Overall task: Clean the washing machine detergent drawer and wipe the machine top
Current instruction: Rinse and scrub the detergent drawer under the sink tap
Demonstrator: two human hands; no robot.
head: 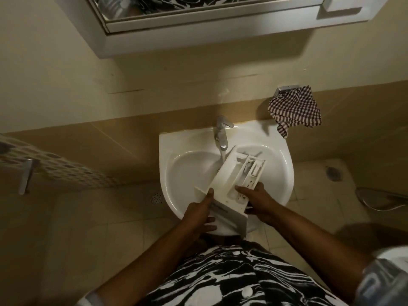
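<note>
A cream wall fills the upper frame, with a band of darker tan tiles beneath. A white mirror cabinet hangs at the top. A white basin with a chrome tap sits at centre. A checked cloth hangs upper right. Pale floor tiles lie below in dim, warm light.

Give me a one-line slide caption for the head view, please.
Left hand and right hand hold the detergent drawer tilted over the washbasin, beneath the tap.
</note>
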